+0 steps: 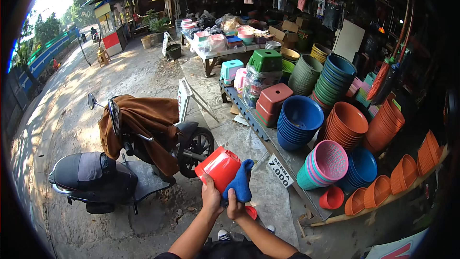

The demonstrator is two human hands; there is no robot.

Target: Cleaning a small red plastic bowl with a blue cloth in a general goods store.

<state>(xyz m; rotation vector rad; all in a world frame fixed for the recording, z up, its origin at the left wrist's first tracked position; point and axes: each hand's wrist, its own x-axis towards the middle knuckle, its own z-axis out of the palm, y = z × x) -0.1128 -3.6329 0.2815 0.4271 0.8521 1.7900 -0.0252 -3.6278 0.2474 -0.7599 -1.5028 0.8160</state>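
A glossy red plastic pot is held up in front of me, tilted with its base towards the upper right. My left hand grips its lower side, thumb on the outer wall. In my right hand is a blue cloth, bunched against the right side of the pot; the part of the pot behind the cloth is hidden. Below my right hand, a round red plastic piece shows near the ground, partly covered by my wrist.
A parked scooter with a brown jacket stands at left. At right, a low display table bears stacked blue buckets, orange pots, pastel baskets and a small red pot. A folding sign stands beyond the scooter's front wheel.
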